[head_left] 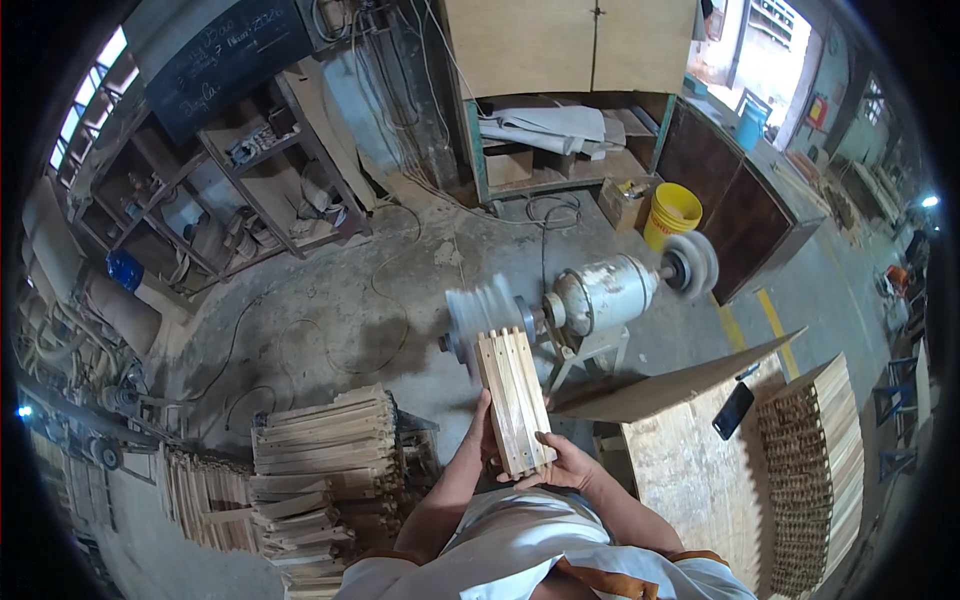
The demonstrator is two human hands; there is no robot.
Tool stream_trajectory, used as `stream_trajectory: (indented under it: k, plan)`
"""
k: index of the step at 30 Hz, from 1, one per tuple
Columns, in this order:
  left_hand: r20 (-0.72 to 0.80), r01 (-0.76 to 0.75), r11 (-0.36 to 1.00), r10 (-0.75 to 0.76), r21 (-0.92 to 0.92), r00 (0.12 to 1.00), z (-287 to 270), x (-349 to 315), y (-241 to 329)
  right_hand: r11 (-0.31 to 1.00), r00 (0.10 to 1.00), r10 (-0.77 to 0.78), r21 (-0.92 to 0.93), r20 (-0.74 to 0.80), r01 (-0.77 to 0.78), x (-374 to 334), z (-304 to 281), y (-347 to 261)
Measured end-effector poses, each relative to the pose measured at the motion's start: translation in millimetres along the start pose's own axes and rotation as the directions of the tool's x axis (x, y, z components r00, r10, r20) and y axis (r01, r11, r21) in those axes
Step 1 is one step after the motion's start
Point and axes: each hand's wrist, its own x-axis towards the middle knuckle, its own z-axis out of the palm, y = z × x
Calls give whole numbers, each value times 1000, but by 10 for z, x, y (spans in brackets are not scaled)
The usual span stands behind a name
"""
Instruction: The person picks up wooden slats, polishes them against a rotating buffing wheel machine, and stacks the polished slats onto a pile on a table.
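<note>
The fingers of the left hand [482, 428] are closed along the left side of a narrow bundle of pale, straight wooden slats [516, 405] lying side by side, with small dark holes near their ends. The right hand [566, 464] grips the bundle's near right corner, thumb on top and fingers curled beneath. The bundle is in front of the person's white-clad torso, its far end at a pale, blurred cylindrical wheel [482, 308]; from above, I cannot tell whether the wood touches it. The wheel sits on the left end of the shaft of a worn, whitish, barrel-shaped motor [605, 293] on a metal stand, and a round, pale wheel [692, 265] is on the right end.

To the left of the person, a tall stack of rough-ended wooden strips [322, 450] stands beside a lower pile of similar thin strips [205, 495]. To the right, a black rectangular phone [734, 410] lies on a light plywood board [685, 480], next to a long row of stacked slats [835, 440]. Beyond the motor stand a round yellow plastic bucket [672, 214] and a brown cardboard box [620, 208].
</note>
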Motion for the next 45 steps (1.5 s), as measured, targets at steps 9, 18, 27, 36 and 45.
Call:
stream_trajectory:
  k: [9,18,27,36,45]
  plan:
    - [-374,71,995,-91,-67,923,-375,-40,276,995,966,-70,-89,-248,50,688,-352,-89]
    - [180,234,-546,599,804,780,-331,998,881,820,889,-175,-562,-422,-105,1165,-611,-1140]
    - [64,406,-529,663,745,746,-340,1318,849,854,875,-187,-514,-447,-81,1186,-638,-1044]
    - [49,402,-532,645,745,763,-168,1216,649,905,957,-72,-423,-281,-56,1022,-831,-961]
    - [-9,428,-505,639,749,769,-87,1231,604,933,970,-69,-359,-233,-20,951,-842,-935]
